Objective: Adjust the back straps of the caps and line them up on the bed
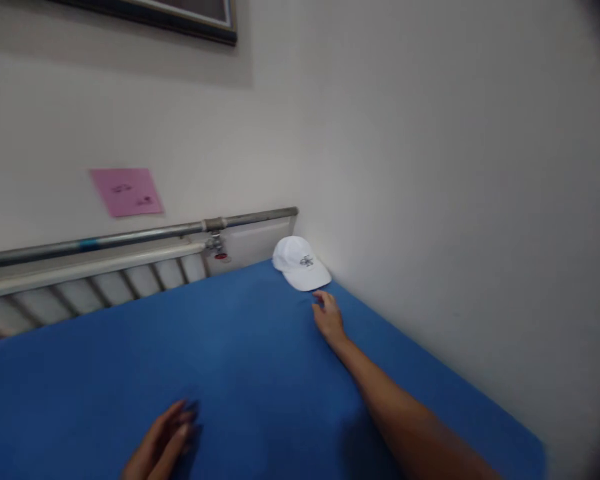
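Note:
A white cap (300,263) with a small dark logo lies in the far corner of a blue mattress (240,353), against the wall. My right hand (327,317) is stretched out towards it, fingers loosely curled and apart, just short of the cap's brim and holding nothing. Near the bottom of the view, my left hand (165,440) rests on the blue sheet with its fingers extended flat.
A metal bed rail (130,237) with white slats runs along the far edge of the mattress. A pink paper note (127,191) is stuck on the wall above it. A dark picture frame (180,20) hangs at the top. A plain white wall borders the mattress on the right.

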{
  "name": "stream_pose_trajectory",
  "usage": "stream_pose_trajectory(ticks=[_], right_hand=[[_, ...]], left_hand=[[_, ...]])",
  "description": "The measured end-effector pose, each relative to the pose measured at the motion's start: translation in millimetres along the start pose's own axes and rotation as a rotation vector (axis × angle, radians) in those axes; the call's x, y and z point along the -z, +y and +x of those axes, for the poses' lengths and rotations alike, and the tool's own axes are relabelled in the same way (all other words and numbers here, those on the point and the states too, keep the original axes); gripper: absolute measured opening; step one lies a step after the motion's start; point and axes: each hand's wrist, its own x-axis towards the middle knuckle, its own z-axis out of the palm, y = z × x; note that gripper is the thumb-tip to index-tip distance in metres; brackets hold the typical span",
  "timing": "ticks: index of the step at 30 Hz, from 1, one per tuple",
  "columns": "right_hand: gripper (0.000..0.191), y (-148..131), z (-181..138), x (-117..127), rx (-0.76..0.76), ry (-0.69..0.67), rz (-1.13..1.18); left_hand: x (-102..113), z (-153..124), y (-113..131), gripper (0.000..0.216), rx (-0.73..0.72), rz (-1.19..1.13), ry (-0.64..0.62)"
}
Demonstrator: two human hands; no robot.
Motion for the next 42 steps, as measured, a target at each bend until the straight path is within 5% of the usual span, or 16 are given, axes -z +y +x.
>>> stream_pose_trajectory(ticks=[4,5,10,17,21,27,32,38,42], right_hand=[[0.014,-27.6,-76.0,-27.6,0.100,-0.389,0.091],[0.015,-28.8,-93.5,-35.2,0.235,-0.531,0.048],[0.024,-19.6,-158.4,-60.8,0.662,-0.954,-0.058],[0.030,-23.9,-166.4,-59.0,0.711,-0.967,-0.100],[0.027,-23.6,-164.0,-61.0,0.723,-0.972,-0.117],[0.028,-21.8,-169.2,-59.0,0.716,-0.973,-0.141],[0.025,-24.3,-171.6,-53.5,0.691,-0.975,-0.156],[0.019,-38.9,-173.9,-49.1,0.560,-0.955,-0.055],[0.015,-43.9,-171.2,-47.4,0.284,-0.893,0.098]], left_hand=[[-25.5,-23.6,33.3,0.034,-0.124,-0.094,0.080],[-26.1,-22.0,37.5,0.030,-0.138,-0.154,0.090],[20.5,-21.0,40.7,0.024,-0.219,-0.202,0.385],[134.2,-69.8,45.7,0.016,-0.291,-0.428,0.978],[173.4,-74.9,58.4,0.016,-0.319,-0.521,1.092],[184.6,-55.8,76.1,0.015,-0.353,-0.640,1.080],[167.8,-46.7,85.5,0.011,-0.437,-0.648,1.015],[107.0,-53.2,94.0,0.017,-0.454,-0.560,0.555],[81.8,-62.1,97.7,0.026,-0.364,-0.404,0.162]])
